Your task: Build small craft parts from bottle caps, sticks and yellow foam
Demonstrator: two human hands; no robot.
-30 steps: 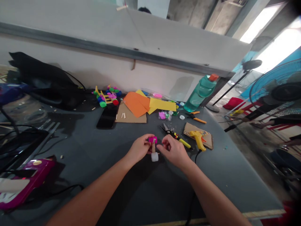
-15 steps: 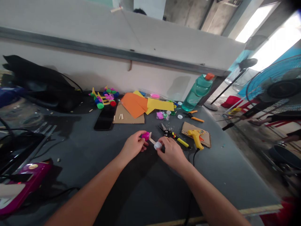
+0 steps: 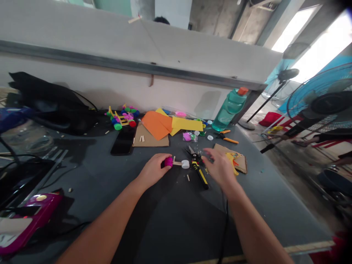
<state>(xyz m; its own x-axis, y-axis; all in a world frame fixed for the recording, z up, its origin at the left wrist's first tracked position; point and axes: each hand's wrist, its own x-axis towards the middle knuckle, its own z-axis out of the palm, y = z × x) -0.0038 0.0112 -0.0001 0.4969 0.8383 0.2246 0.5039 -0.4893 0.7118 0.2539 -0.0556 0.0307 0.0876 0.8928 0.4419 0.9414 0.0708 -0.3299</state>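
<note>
My left hand (image 3: 153, 171) is closed on a magenta bottle cap (image 3: 168, 161). From it a thin wooden stick (image 3: 177, 163) runs right to a white bottle cap (image 3: 185, 164). My right hand (image 3: 220, 167), its fingers apart and holding nothing, hovers just right of the cutting pliers (image 3: 201, 175) with yellow-and-black handles. Partly hidden behind that hand, a yellow glue gun (image 3: 233, 161) lies on a cardboard piece (image 3: 242, 161). A short bit of wood (image 3: 188, 178) rests on the table left of the pliers.
Orange paper (image 3: 158, 124) and yellow paper (image 3: 188, 124) lie toward the wall, beside a phone (image 3: 123, 141) and small colourful toy models (image 3: 121, 120). Orange-handled pliers (image 3: 230, 140) sit before a green bottle (image 3: 229, 110). A magenta device (image 3: 41, 216) stands front left; a fan (image 3: 327, 102) stands at right.
My right hand has let go of the white cap and moved right, toward the glue gun. The pliers have turned, handles now toward me. My left hand keeps the magenta cap.
</note>
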